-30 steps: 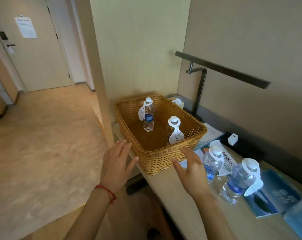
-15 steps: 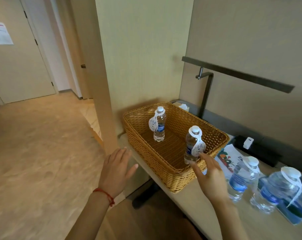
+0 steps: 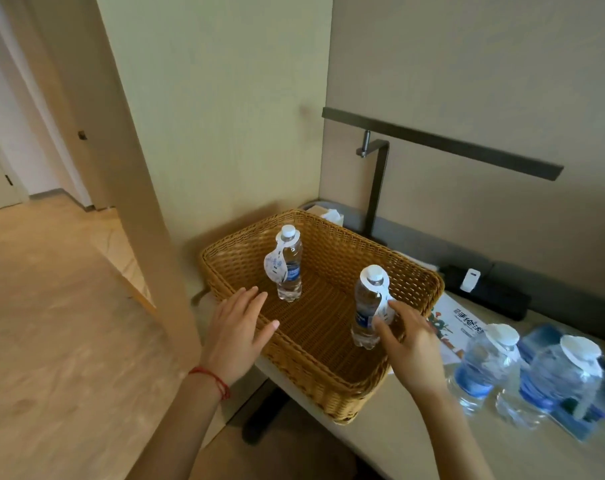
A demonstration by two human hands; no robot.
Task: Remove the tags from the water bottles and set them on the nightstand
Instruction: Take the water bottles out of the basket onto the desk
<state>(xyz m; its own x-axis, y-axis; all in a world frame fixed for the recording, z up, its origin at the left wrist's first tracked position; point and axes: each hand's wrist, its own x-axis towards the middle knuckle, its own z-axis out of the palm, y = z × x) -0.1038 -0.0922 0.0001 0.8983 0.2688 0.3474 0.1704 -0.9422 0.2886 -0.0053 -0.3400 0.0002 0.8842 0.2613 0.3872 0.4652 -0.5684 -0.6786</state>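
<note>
Pale beige table (image 3: 391, 441): running along the wall, carrying everything below.

Rectangular woven wicker basket (image 3: 332, 386), honey-brown: sitting at the table's left end with one corner overhanging the edge, holding two bottles.

Dark metal desk lamp (image 3: 377, 188) with a long flat bar head: standing behind the basket against the wall.

Two clear plastic water bottles with blue labels, near bottle (image 3: 481, 368) and far-right bottle (image 3: 557, 379): standing on the table just right of the basket, each wearing a white paper tag over its cap; both are blurring in this view.

Printed white leaflet (image 3: 450, 317): lying flat on the table between the basket and those bottles.

Small clear water bottle, right one (image 3: 365, 313): standing upright inside the basket near its right wall, a white neck tag (image 3: 384, 306) hanging down its side.

Small clear water bottle, left one (image 3: 289, 263): standing upright toward the basket's back left, its white hanging tag (image 3: 276, 266) drooping to the left.

Right hand (image 3: 408, 344): reaching into the basket, thumb and fingers closing narrowly around the right bottle's tag and side.

Left hand (image 3: 238, 327), red string bracelet (image 3: 212, 379) at the wrist: hovering over the basket's left rim, fingers spreading wide, holding nothing.

Black power strip (image 3: 488, 292) with white charger (image 3: 470, 280): lying by the wall.
</note>
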